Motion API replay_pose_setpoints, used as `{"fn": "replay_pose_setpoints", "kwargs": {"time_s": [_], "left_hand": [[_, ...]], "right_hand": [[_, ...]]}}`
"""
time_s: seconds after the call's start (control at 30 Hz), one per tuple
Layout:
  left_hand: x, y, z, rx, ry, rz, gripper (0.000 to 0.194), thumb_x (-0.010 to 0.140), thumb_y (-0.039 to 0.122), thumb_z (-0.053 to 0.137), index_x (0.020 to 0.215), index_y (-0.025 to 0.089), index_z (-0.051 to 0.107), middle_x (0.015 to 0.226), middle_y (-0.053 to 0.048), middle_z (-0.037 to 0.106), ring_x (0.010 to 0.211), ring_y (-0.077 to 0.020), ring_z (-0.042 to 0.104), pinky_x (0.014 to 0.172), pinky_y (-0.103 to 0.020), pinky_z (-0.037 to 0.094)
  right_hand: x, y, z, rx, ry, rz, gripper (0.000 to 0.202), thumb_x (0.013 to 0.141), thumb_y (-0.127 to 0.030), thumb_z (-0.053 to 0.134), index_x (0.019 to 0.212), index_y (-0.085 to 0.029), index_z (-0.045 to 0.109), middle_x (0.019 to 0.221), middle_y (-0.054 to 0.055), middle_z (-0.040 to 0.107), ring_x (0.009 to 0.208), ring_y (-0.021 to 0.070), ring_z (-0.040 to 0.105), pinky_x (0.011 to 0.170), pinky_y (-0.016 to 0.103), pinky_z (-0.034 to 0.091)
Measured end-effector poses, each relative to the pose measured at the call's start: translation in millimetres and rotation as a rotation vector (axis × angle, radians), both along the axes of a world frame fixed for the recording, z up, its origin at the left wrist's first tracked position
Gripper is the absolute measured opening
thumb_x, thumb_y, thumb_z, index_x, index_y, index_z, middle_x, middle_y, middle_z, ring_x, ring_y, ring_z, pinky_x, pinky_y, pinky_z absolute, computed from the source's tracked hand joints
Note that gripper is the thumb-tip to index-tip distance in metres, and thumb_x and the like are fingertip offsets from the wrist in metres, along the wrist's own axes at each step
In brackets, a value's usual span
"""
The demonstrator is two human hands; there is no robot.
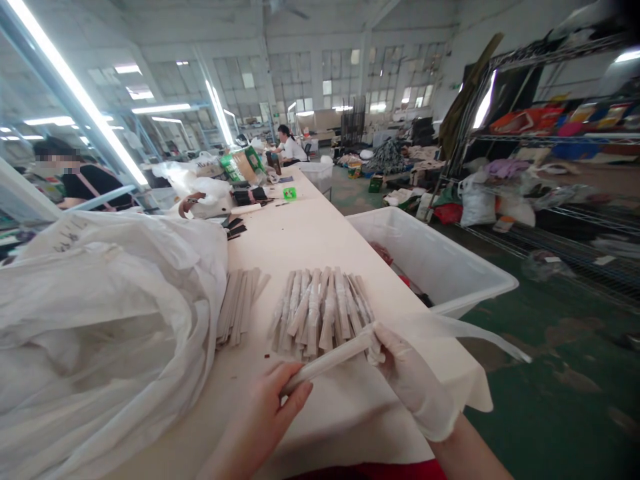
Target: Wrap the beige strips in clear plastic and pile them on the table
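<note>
Head view: rolled stick (327,361) is being held over the table (320,233) edge, left hand (273,408) pinching the near end, gloved right hand (413,383) gripping the far end inside a clear sleeve (460,333). Finished pile (320,310) is lying just beyond; bin (440,267) sitting right.

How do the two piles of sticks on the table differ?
The right pile is wider and fanned out; the left pile is narrower and lies tighter. The right pile's sticks look wrapped in shiny clear film; the left pile's look bare and dull. The left pile lies against the white bag; the right pile lies near both hands. Both hold thin tan sticks.
</note>
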State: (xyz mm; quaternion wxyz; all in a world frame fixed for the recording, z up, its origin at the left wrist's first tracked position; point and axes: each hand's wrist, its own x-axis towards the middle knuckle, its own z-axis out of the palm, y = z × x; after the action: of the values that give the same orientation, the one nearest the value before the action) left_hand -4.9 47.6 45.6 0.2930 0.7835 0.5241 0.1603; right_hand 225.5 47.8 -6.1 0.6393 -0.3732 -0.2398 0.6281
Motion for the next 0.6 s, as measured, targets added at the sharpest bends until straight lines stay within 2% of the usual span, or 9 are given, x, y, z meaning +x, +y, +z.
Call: {"fn": "replay_pose_setpoints", "kwargs": {"time_s": [0.1, 0.2, 0.33, 0.4, 0.5, 0.6], "left_hand": [[1, 0, -4.5, 0.112, 0.106, -0.001, 0.029, 0.086, 0.039, 0.046, 0.102, 0.022, 0.064, 0.094, -0.006, 0.066, 0.087, -0.0228, 0.060, 0.074, -0.030, 0.043], [11, 0, -13.3, 0.146, 0.159, -0.012, 0.032, 0.087, 0.039, 0.044, 0.108, 0.022, 0.062, 0.100, -0.007, 0.066, 0.092, -0.0254, 0.060, 0.079, -0.033, 0.043], [20, -1, -19.6, 0.025, 0.084, -0.024, 0.031, 0.085, 0.033, 0.048, 0.110, 0.019, 0.062, 0.106, -0.009, 0.066, 0.096, -0.0256, 0.060, 0.083, -0.033, 0.043], [18, -2, -19.1, -0.091, 0.003, -0.027, 0.032, 0.083, 0.031, 0.050, 0.110, 0.019, 0.061, 0.104, -0.008, 0.067, 0.095, -0.0243, 0.060, 0.082, -0.030, 0.043], [15, -6, -19.3, -0.238, -0.106, -0.020, 0.035, 0.082, 0.033, 0.049, 0.113, 0.019, 0.058, 0.092, -0.004, 0.068, 0.083, -0.0205, 0.061, 0.074, -0.027, 0.044], [20, -11, -25.0, -0.225, -0.220, 0.050, 0.038, 0.084, 0.036, 0.044, 0.115, 0.017, 0.054, 0.081, -0.003, 0.066, 0.075, -0.0187, 0.058, 0.071, -0.027, 0.043]], "right_hand": [[-3, -4, -3.4, -0.021, -0.227, -0.041, 0.037, 0.075, -0.046, 0.066, 0.053, -0.019, 0.055, 0.054, -0.002, 0.047, 0.056, 0.0134, 0.042, 0.059, 0.027, 0.035], [-19, -10, -6.5, -0.062, -0.335, -0.057, 0.035, 0.071, -0.049, 0.068, 0.057, -0.019, 0.057, 0.058, -0.001, 0.051, 0.059, 0.0151, 0.044, 0.061, 0.029, 0.035], [-36, -14, -12.8, -0.079, -0.401, 0.082, 0.038, 0.063, -0.053, 0.072, 0.057, -0.018, 0.057, 0.056, -0.001, 0.050, 0.054, 0.0141, 0.041, 0.054, 0.028, 0.033], [-34, -14, -14.2, -0.078, -0.418, 0.075, 0.041, 0.063, -0.055, 0.071, 0.055, -0.018, 0.055, 0.054, -0.002, 0.048, 0.053, 0.0136, 0.040, 0.053, 0.028, 0.031], [-30, -13, -12.5, -0.079, -0.461, 0.026, 0.047, 0.063, -0.060, 0.068, 0.050, -0.019, 0.050, 0.052, -0.001, 0.046, 0.054, 0.0137, 0.039, 0.053, 0.028, 0.031], [-38, -14, -12.4, -0.067, -0.472, 0.111, 0.048, 0.059, -0.064, 0.068, 0.053, -0.018, 0.053, 0.050, -0.002, 0.045, 0.050, 0.0126, 0.038, 0.050, 0.027, 0.029]]}}
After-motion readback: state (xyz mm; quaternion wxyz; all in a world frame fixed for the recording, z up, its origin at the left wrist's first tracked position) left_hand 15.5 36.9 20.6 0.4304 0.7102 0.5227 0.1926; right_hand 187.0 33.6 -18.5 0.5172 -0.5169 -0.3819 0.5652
